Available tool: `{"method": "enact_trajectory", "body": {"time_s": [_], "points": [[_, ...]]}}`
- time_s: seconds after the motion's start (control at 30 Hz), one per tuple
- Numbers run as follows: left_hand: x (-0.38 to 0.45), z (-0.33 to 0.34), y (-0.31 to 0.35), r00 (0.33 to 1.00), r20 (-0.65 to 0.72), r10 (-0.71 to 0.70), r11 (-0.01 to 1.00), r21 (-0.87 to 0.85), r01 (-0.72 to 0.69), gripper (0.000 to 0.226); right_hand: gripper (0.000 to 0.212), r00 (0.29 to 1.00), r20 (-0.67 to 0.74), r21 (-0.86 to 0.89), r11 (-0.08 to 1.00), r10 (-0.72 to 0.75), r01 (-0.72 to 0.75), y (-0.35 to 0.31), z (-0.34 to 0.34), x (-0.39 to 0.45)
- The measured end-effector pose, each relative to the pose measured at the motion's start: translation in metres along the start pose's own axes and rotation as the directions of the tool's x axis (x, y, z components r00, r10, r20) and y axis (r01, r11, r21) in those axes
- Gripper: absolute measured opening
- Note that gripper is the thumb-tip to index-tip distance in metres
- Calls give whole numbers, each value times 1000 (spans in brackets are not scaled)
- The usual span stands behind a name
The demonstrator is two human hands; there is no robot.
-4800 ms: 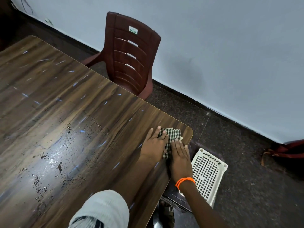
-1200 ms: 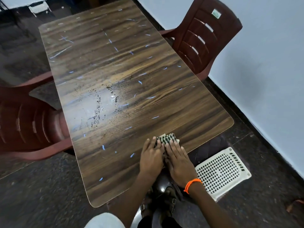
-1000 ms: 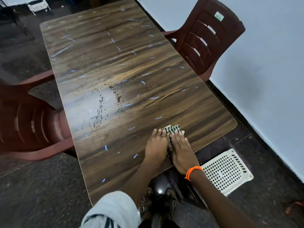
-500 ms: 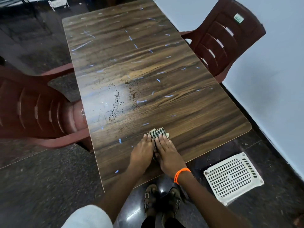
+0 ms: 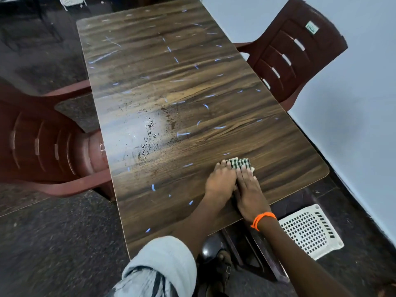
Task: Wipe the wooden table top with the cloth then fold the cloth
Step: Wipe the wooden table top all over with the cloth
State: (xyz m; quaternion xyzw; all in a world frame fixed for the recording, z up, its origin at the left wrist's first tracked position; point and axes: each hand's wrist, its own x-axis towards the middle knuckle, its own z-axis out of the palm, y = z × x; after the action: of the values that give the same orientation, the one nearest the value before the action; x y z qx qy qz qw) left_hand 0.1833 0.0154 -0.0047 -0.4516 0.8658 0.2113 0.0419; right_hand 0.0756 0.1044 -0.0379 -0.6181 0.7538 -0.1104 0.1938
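Since half a second ago my two hands and the checked cloth (image 5: pixel 239 163) have slid toward the right-hand end of the wooden worktop (image 5: pixel 192 82) and a little farther from the near edge, pushing the wipe across the boards.

From the head camera, my left hand (image 5: pixel 220 181) and right hand (image 5: pixel 248 189) lie side by side, touching, palms down on the cloth. My fingers (image 5: pixel 244 170) are straight and pressed together, not curled round anything — flat pressure keeps the small bunched cloth pinned to the wood so it drags dirt instead of skating over it. Only the cloth's far edge peeks out beyond my fingertips.

Dark specks and a wet-looking sheen (image 5: pixel 147 133) sit mid-worktop, well apart from the cloth, so I judge the wiping unfinished and the folding not yet begun. An orange wristband (image 5: pixel 262 219) circles my right wrist. Brown plastic chairs (image 5: pixel 293 50) stand on both sides, and a white perforated basket (image 5: pixel 308 230) lies on the floor.
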Motion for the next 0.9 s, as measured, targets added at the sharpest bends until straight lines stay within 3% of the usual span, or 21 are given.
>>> {"method": "enact_trajectory", "body": {"time_s": [0.17,0.37,0.5,0.7,0.9], "points": [[21,-26,-33,989,-56,-134,991,-23,132,35,61,997,71,-26,999,-32,34,-25,3,49],[-31,-32,-86,965,-70,-253,963,-116,244,21,60,979,121,-56,983,-166,173,-76,31,35],[-77,-21,-111,950,-58,-308,947,-116,300,26,61,963,148,-47,971,-227,236,-106,52,6],[-149,10,-118,919,57,-390,911,-119,394,51,61,932,186,-52,944,-311,325,-122,73,-54],[-183,36,-81,940,41,-339,938,-67,341,51,60,937,157,-54,945,-312,324,-97,69,-103]]}}
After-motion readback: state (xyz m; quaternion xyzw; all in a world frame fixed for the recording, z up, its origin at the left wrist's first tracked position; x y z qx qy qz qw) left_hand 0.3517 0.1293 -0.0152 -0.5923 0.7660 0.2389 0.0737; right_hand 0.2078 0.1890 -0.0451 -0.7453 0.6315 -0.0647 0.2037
